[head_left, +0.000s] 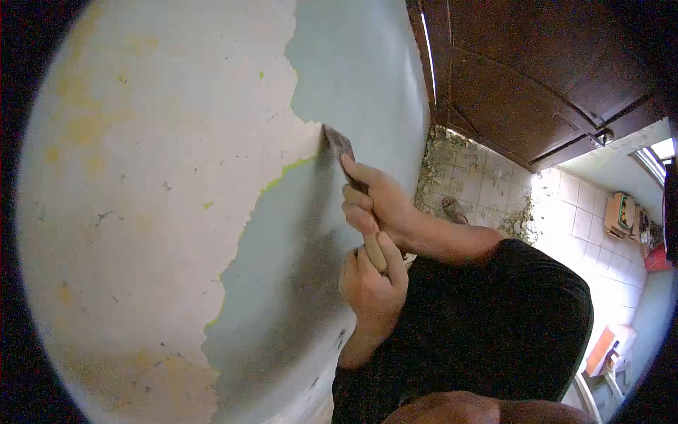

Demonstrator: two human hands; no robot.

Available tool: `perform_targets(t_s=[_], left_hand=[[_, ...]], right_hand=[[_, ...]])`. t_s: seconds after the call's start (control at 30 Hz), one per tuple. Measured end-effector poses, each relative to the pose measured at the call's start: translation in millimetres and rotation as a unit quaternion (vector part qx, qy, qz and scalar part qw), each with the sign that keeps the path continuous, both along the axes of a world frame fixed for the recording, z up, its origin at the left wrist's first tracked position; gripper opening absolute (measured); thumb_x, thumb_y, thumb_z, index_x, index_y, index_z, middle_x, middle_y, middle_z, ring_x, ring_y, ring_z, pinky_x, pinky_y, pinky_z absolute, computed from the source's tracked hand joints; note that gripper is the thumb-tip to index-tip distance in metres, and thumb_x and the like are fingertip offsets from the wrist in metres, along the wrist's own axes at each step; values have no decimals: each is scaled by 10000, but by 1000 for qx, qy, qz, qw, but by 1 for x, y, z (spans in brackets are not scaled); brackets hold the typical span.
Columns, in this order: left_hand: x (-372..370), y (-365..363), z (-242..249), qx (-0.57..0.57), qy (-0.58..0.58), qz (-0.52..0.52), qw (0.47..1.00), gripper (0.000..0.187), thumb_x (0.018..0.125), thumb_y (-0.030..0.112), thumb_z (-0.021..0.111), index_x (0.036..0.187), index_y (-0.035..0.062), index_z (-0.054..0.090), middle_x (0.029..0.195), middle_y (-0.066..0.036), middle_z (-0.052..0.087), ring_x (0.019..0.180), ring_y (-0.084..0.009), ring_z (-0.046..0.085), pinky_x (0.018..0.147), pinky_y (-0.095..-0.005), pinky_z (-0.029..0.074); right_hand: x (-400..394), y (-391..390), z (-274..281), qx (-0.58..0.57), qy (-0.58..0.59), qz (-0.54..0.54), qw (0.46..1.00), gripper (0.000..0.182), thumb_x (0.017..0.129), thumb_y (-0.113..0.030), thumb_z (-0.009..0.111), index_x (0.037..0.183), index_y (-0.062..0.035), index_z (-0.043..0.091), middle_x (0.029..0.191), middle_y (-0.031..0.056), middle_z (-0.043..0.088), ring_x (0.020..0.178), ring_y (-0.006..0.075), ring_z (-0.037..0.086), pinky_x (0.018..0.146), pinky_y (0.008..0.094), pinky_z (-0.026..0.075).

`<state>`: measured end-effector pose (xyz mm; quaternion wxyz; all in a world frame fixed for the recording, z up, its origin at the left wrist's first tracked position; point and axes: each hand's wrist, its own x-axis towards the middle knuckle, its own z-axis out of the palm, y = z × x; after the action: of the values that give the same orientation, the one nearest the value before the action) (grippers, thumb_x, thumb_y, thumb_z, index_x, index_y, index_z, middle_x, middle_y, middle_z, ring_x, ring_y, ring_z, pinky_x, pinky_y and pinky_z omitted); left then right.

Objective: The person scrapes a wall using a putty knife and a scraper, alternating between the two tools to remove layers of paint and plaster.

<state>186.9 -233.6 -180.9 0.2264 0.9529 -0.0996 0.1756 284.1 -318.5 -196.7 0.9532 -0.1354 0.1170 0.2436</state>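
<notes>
My right hand [378, 201] is closed round a paint scraper [337, 143], its thumb stretched along the tool toward the blade. Below it, my left hand [373, 286] wraps the rear of the pale handle [376, 256]. The dark blade meets the wall at the ragged border between a bare whitish area [162, 233] and the light blue-green paint [275, 247]. Thin yellow-green traces line that border. A shadow of my hands and the tool falls on the painted part. Fingers cover most of the handle.
A dark brown door [530, 71] stands at upper right. Paint flakes litter the tiled floor [473, 180] near a sandaled foot [454, 210]. Farther right are a crate with items [621, 214], a red object [657, 258], and an orange-and-white box [609, 350].
</notes>
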Motion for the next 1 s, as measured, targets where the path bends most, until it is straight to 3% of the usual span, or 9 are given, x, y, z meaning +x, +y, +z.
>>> perform_targets(t_s=[0.1,0.17,0.3,0.5,0.6,0.67,0.8,0.9,1.0], left_hand=[[-6,-2,10,4,13,2,1000,291,924,202,625,717,10,554,641,-181,523,578,-393,557,514,-484,435],[-9,-5,12,3,-6,5,1000,293,922,204,627,715,11,553,641,-181,524,572,-394,554,510,-481,434],[-7,-4,15,24,-6,12,1000,307,924,218,628,711,11,551,648,-185,541,570,-400,555,508,-481,435],[19,-9,7,-5,2,17,1000,303,926,230,631,730,13,552,638,-180,532,580,-400,559,510,-486,437],[3,-8,2,17,-5,11,1000,287,928,225,623,749,11,554,639,-177,530,592,-399,563,517,-495,444],[-4,-8,5,13,7,3,1000,284,928,222,620,750,10,555,643,-177,532,595,-398,565,521,-499,447],[1,-12,3,0,-4,-7,1000,287,934,217,606,743,9,554,659,-179,543,595,-399,570,528,-505,454],[-5,-9,-2,-1,19,9,1000,289,939,223,601,748,9,564,673,-182,556,601,-402,576,528,-505,453],[5,-11,1,10,-3,21,1000,287,947,224,589,761,7,575,679,-183,566,609,-408,579,531,-505,450]], right_hand=[[-7,-2,7,-5,-23,10,1000,449,1013,-459,500,707,-144,408,489,-25,330,351,140,375,325,281,298],[-6,-5,20,-45,23,55,997,658,1019,-528,425,473,-193,274,390,17,305,309,137,296,304,275,258],[-7,-3,19,-13,43,76,996,653,1019,-530,419,475,-199,274,389,17,302,309,135,300,310,269,259],[16,-6,11,-21,-24,37,999,654,1014,-538,428,470,-202,286,385,17,302,305,132,303,319,260,244],[10,-7,14,-40,25,13,999,645,1014,-528,437,474,-210,289,386,7,302,299,133,299,316,264,243],[-2,-9,2,3,-18,53,998,430,992,-475,537,748,-147,403,486,-31,301,350,122,327,344,273,294],[3,-9,1,6,-23,68,997,424,997,-469,530,757,-143,404,486,-31,304,352,123,333,341,282,296],[4,-8,7,-45,-29,6,999,447,1004,-458,521,716,-140,393,484,-30,306,350,131,340,340,289,297],[11,-9,10,-41,-16,36,998,479,1011,-446,509,665,-140,380,482,-26,309,344,139,347,339,296,297]])
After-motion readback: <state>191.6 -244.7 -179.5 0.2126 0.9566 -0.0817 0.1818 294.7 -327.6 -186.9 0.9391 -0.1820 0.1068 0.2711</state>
